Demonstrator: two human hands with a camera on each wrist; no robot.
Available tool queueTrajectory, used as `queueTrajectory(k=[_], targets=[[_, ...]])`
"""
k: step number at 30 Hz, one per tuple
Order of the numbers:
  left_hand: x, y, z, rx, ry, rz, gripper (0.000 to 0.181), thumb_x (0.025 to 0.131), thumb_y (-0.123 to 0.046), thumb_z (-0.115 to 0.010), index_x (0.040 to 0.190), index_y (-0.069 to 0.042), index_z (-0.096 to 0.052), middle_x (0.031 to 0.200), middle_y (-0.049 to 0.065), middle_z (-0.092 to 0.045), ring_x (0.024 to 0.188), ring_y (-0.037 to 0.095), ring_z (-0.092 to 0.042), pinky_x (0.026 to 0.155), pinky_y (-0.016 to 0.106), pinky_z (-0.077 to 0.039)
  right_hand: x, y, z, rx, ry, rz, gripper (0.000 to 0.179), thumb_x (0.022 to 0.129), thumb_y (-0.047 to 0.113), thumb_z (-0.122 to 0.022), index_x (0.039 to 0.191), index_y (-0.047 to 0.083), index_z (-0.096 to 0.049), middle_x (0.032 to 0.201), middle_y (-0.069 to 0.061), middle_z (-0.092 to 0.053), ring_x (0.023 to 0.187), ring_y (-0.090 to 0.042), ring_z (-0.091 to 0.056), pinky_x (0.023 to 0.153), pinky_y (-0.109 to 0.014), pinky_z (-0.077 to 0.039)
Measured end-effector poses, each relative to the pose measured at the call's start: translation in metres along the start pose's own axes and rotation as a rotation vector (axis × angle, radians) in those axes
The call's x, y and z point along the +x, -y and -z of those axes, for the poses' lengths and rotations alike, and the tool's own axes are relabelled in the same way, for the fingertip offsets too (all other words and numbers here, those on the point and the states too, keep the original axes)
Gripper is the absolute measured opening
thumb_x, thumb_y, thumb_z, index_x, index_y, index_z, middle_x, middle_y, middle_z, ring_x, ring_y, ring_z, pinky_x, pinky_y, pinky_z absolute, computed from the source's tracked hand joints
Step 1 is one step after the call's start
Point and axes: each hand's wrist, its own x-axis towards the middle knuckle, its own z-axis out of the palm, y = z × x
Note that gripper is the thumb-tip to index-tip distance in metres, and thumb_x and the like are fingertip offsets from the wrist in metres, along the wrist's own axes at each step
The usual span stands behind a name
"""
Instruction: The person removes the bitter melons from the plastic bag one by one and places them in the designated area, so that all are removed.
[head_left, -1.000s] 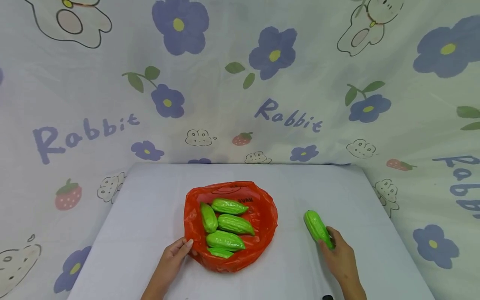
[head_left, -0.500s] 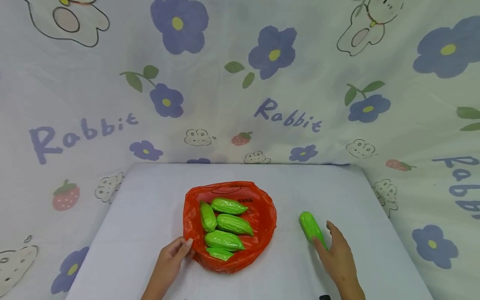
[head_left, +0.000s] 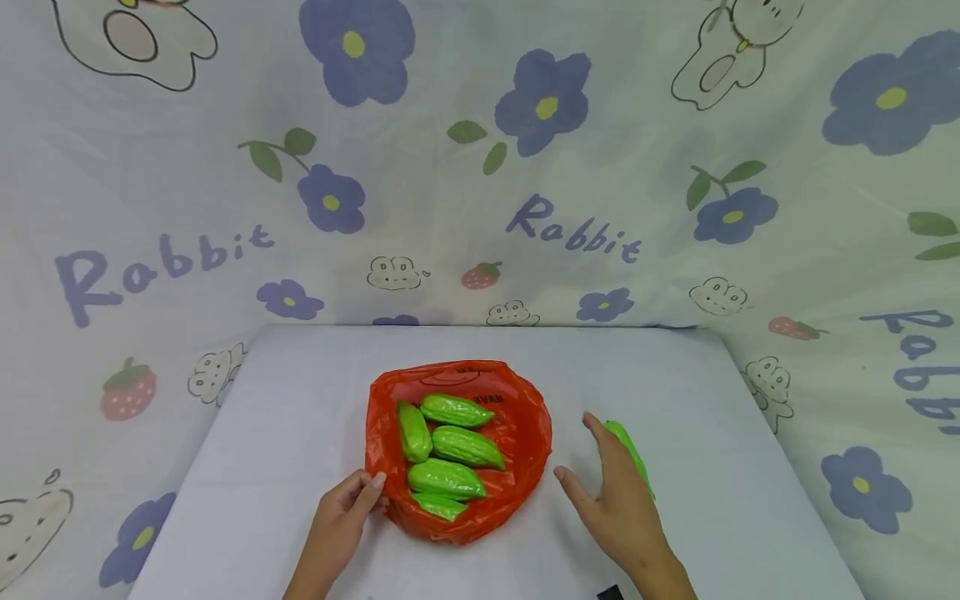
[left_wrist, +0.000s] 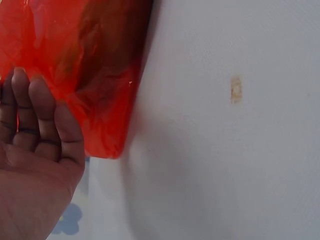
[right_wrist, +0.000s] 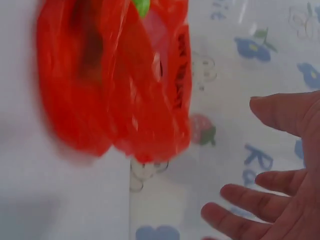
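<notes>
A red plastic bag stands with its mouth spread wide in the head view. Several light green bitter melons lie inside it. My left hand pinches the bag's near left rim between thumb and fingers; the left wrist view shows its fingers against the red plastic. Another bitter melon lies on the table to the right of the bag, partly hidden behind my right hand. That hand holds nothing, thumb and fingers spread, between this melon and the bag. The right wrist view shows it apart from the bag.
The table has a white cover. A cloth printed with flowers, rabbits and lettering hangs behind and at both sides. A small black object shows at the bottom edge beside my right wrist.
My right hand has let go of the bitter melon, leaving it on the table, and has moved left toward the bag with its fingers spread. My left hand has stayed on the rim.
</notes>
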Motion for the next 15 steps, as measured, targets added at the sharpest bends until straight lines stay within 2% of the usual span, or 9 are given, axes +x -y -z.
queueTrajectory(k=[6, 11, 15], targets=[[-0.001, -0.006, -0.002, -0.002, 0.0, -0.008, 0.033, 0.107, -0.031, -0.063, 0.091, -0.002, -0.062, 0.086, 0.009, -0.068, 0.083, 0.018, -0.066, 0.078, 0.028, -0.058, 0.004, 0.025, -0.017, 0.04, 0.09, 0.121, 0.094, 0.09, 0.032, -0.086, 0.164, 0.018, -0.031, 0.156, -0.002, -0.051, 0.142, -0.023, -0.05, 0.107, -0.049, -0.049], [0.0, -0.008, -0.003, -0.013, 0.005, -0.017, 0.034, 0.108, -0.031, -0.062, 0.092, -0.002, -0.062, 0.087, 0.01, -0.068, 0.085, 0.018, -0.067, 0.08, 0.029, -0.059, 0.01, 0.036, -0.027, 0.038, 0.197, 0.198, 0.078, 0.093, 0.037, -0.081, 0.158, 0.017, -0.043, 0.156, 0.0, -0.049, 0.143, -0.02, -0.047, 0.11, -0.048, -0.047], [-0.002, -0.008, -0.002, 0.0, -0.003, 0.004, 0.033, 0.108, -0.031, -0.061, 0.093, -0.001, -0.062, 0.089, 0.009, -0.069, 0.085, 0.017, -0.067, 0.08, 0.028, -0.059, 0.016, 0.041, -0.031, 0.045, 0.285, 0.225, 0.068, 0.097, 0.038, -0.077, 0.155, 0.017, -0.048, 0.156, 0.0, -0.049, 0.143, -0.021, -0.047, 0.11, -0.048, -0.047]])
